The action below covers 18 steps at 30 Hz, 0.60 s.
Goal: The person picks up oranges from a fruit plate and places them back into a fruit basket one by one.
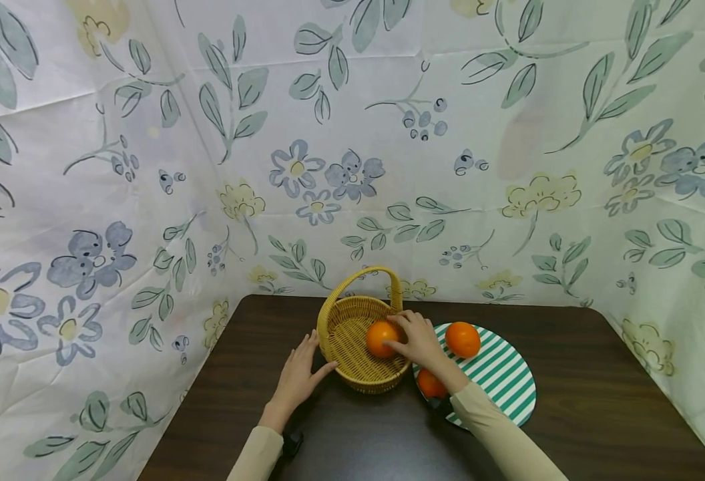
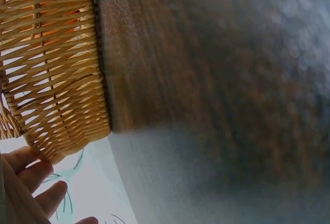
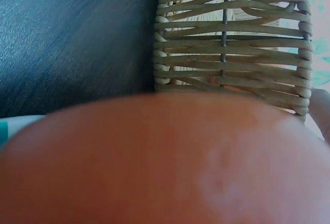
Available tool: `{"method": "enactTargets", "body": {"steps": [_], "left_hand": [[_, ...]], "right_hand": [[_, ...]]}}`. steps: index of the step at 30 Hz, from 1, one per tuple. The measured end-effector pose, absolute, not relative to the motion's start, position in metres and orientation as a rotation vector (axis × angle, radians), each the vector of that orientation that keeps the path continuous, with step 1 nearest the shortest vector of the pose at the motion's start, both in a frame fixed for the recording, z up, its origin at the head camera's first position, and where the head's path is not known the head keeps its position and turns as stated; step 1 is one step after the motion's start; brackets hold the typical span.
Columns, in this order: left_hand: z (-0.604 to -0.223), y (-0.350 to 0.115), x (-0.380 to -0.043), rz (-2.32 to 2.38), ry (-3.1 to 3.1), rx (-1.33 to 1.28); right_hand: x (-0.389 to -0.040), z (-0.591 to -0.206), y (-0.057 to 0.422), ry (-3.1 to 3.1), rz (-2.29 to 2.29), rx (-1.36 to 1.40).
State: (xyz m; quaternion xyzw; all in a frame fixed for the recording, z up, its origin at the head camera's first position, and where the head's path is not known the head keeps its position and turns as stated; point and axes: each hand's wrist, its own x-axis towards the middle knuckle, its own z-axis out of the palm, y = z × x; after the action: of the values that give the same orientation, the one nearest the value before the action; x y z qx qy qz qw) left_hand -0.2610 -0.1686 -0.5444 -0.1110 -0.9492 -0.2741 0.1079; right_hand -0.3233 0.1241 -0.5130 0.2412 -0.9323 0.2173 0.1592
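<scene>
A yellow wicker basket (image 1: 352, 374) with an arched handle stands on the table. Inside it, towards its right side, is an orange (image 1: 379, 339), which my right hand (image 1: 417, 337) holds between thumb and fingers. My left hand (image 1: 297, 371) rests against the basket's left side with fingers spread. In the left wrist view those fingers (image 2: 50, 198) lie straight beside the woven wall (image 2: 56, 84). Two more oranges, one at the back (image 1: 463, 340) and one nearer (image 1: 430, 383), sit on a green-and-white striped plate (image 1: 511, 381). The nearer one, partly hidden by my right forearm, fills the lower right wrist view.
The dark wooden table (image 1: 593, 401) extends to both sides of the basket and plate. A floral cloth (image 1: 352, 167) hangs behind and at the sides. The plate sits close to the basket's right side.
</scene>
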Motion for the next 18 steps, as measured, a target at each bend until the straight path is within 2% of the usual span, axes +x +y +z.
{"method": "enactTargets", "body": {"steps": [18], "left_hand": [[-0.544, -0.167, -0.260, -0.807, -2.778, -0.338]], "right_hand": [[-0.321, -0.511, 0.148, -2.570, 0.685, 0.646]]}}
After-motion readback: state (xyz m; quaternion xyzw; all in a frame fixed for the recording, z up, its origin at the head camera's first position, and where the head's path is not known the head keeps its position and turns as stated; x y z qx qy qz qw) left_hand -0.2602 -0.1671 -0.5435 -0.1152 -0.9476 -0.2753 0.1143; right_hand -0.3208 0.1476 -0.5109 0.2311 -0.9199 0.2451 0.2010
